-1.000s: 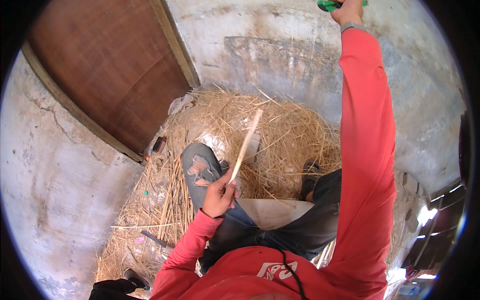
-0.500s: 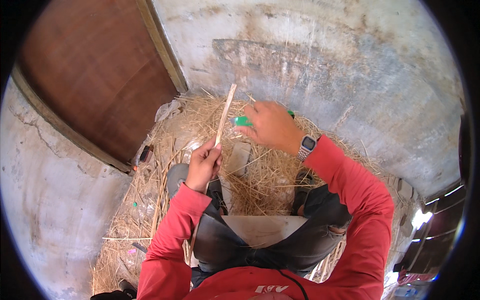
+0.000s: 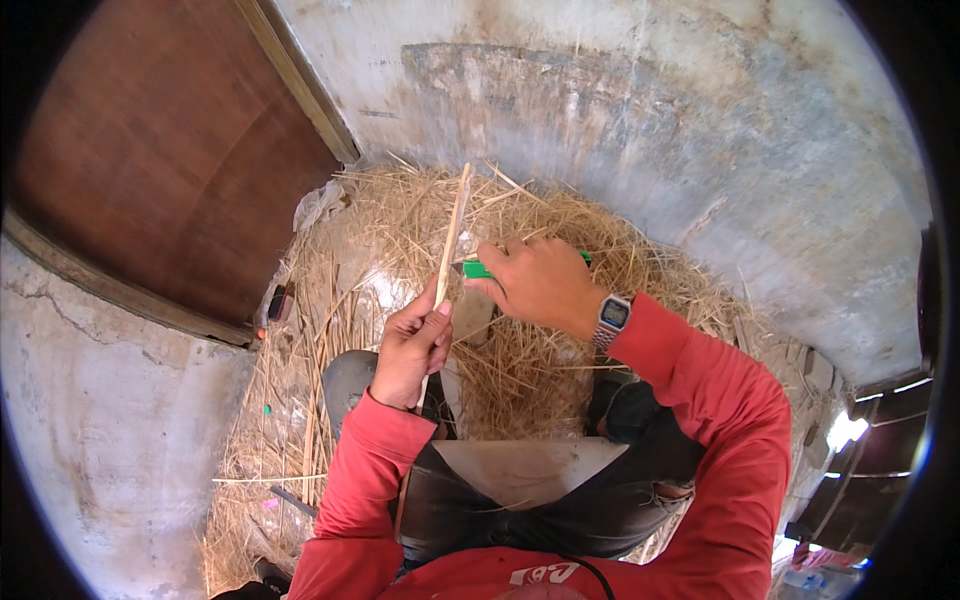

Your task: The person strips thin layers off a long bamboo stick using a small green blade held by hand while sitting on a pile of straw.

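Note:
A pale, narrow strip of wood or bamboo (image 3: 456, 222) stands tilted up and away from me. My left hand (image 3: 412, 345) is closed round its lower part, thumb pressed along it; the strip's tail comes out below the fist. My right hand (image 3: 540, 285), with a watch (image 3: 612, 315) at the wrist, grips a green-handled cutter knife (image 3: 480, 269). The short blade points left, close against the strip just above my left fingers. Whether the edge touches the strip I cannot tell. Most of the knife's handle is hidden by my fingers.
Straw-like shavings (image 3: 540, 390) cover the ground between my feet and along the stained wall (image 3: 620, 130). A brown door panel (image 3: 170, 150) is at the far left. Longer split strips (image 3: 312, 400) lie left of my leg. A pale slab (image 3: 530, 465) sits between my thighs.
My right hand has come down and in, bringing the knife blade from beside the strip's middle to lower on it, near my left fingers. My left hand still holds the strip.

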`<state>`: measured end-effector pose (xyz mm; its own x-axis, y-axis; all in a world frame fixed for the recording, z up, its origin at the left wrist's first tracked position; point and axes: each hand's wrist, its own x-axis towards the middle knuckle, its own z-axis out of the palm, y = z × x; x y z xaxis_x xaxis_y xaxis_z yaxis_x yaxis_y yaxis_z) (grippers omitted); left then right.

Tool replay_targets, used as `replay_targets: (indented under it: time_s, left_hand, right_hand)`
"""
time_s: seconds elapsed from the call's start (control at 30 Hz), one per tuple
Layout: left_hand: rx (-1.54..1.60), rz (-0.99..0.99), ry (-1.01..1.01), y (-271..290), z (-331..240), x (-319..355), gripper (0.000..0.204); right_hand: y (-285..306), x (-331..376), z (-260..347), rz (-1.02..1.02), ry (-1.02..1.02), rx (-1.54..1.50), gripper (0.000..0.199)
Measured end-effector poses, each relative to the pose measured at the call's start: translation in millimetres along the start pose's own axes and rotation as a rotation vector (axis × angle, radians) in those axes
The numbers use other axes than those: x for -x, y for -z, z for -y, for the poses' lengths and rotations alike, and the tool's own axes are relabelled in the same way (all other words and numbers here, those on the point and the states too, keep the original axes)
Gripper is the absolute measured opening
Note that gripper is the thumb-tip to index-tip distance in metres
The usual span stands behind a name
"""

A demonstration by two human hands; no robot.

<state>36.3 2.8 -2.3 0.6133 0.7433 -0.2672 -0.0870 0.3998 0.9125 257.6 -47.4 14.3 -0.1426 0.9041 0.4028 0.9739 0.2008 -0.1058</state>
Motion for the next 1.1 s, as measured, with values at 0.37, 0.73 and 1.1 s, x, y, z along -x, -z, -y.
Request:
replay_targets:
  time_s: [0.37, 0.73, 1.1]
  left_hand:
    - [-0.079, -0.060, -0.061, 5.0, 6.1, 5.9, 0.053]
    - [-0.177, -0.028, -0.143, 3.7, 17.9, 7.6, 0.045]
    - [-0.218, 0.001, -0.156, 0.6, 20.9, 7.9, 0.049]
  right_hand:
    - [3.9, -3.0, 14.6, -0.006, -0.014, 0.013, 0.037]
    - [9.6, 3.2, 27.2, 0.248, -0.184, -0.356, 0.049]
    - [12.8, 10.1, 29.5, 0.151, -0.142, -0.446, 0.040]
